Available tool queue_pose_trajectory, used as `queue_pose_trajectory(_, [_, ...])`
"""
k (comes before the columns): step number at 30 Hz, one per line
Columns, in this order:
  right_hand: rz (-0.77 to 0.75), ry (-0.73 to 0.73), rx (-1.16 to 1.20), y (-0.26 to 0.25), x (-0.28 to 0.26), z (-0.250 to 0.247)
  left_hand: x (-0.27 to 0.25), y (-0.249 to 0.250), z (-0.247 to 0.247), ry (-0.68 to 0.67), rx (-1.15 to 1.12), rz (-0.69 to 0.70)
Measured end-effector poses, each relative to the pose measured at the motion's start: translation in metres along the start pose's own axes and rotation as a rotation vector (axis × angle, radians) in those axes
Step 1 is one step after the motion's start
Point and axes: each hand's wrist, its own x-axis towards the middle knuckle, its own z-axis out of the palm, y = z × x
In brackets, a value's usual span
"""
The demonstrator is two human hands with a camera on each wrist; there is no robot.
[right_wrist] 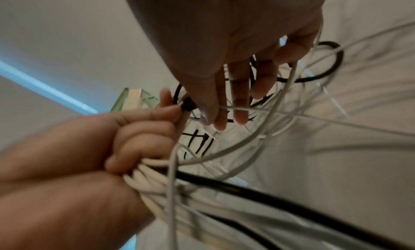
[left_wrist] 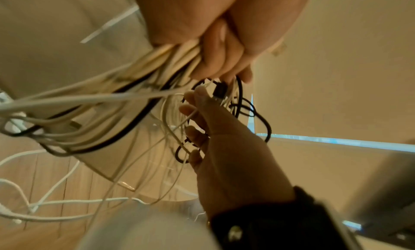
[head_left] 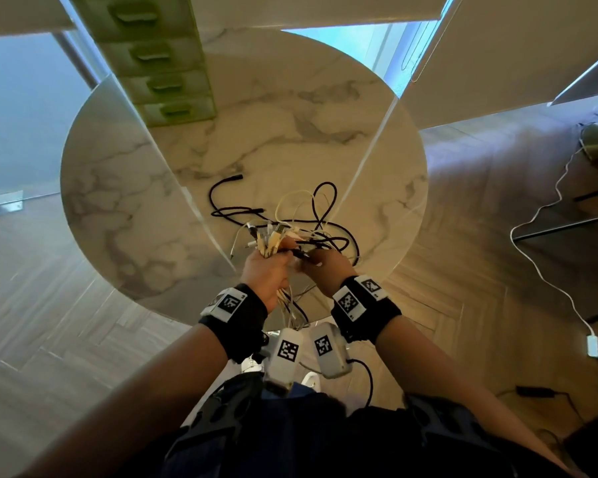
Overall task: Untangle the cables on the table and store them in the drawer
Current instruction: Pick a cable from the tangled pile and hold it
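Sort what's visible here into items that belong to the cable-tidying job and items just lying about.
Part of the job:
- cable bundle gripped by the left hand
- black cable on the marble table, its connector pinched by the right hand
- green drawer unit, drawers shut

Lying about:
- white cord on the floor
- black adapter on the floor

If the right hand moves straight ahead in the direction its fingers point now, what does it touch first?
Probably the tangled cables lying on the marble table just beyond the right hand; its fingertips are already among the strands the left hand grips. Depth is unclear.
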Motion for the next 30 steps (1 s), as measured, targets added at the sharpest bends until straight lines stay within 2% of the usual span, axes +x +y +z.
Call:
queue_pose_trajectory(2, [-0.036, 0.019, 0.146, 0.003, -0.004, -0.003, 0.004, -0.007, -0.003, 0.152, 0.131, 0.073])
queue_pose_trajectory(4, [-0.107, 0.078, 0.209, 0.006, -0.011, -0.006, 0.004, -0.013, -0.005, 0.203, 0.216, 0.111])
queue_pose_trajectory(9, [-0.332, 0.164, 0.029, 0.019, -0.025, -0.009, -0.006, -0.008, 0.004, 0.088, 0.175, 0.005])
queue_pose_trajectory(14, [-0.55, 0.32, -0.164, 0.026, -0.041, -0.012, 0.0, 0.002, 0.01, -0.024, 0.141, -0.153])
queue_pose_trajectory(18, [-0.643, 0.383, -0.22, 0.033, -0.066, -0.004, 0.012, 0.019, 0.003, -0.155, -0.184, -0.345])
queue_pose_trajectory(21, [-0.685, 0.438, -0.234, 0.055, -0.076, -0.004, 0.019, 0.025, -0.006, -0.154, -0.356, -0.383])
queue_pose_trajectory(27, [-0.645, 0.352, -0.131, 0.077, -0.078, -0.006, 0.013, 0.02, -0.005, -0.178, -0.349, -0.334])
queue_pose_trajectory(29, [-0.511, 0.354, 0.109, 0.069, -0.079, -0.014, 0.006, 0.018, -0.005, -0.207, -0.283, -0.287])
queue_pose_trajectory(30, [-0.401, 0.369, 0.318, 0.062, -0.079, -0.02, 0.002, 0.018, -0.004, -0.229, -0.238, -0.26])
